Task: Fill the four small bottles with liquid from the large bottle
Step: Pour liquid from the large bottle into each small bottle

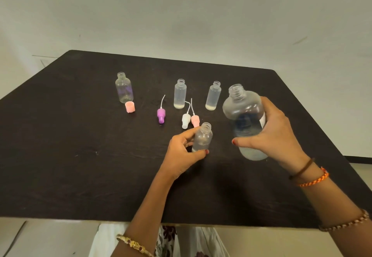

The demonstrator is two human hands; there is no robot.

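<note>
The right hand [275, 134] grips the large bottle [244, 119] mid-body, raised above the desk [80, 136]; the left hand [181, 152] pinches a small bottle [202, 138]. Thin plastic, probably light and squeezable.

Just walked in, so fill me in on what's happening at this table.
A person is decanting liquid. The right hand grips the large bottle, uncapped and held above the dark table. The left hand pinches the nearest small bottle, open and upright. Three other small bottles stand open farther back, two with a little liquid at the bottom. Their spray tops and a pink cap lie loose between them.
</note>
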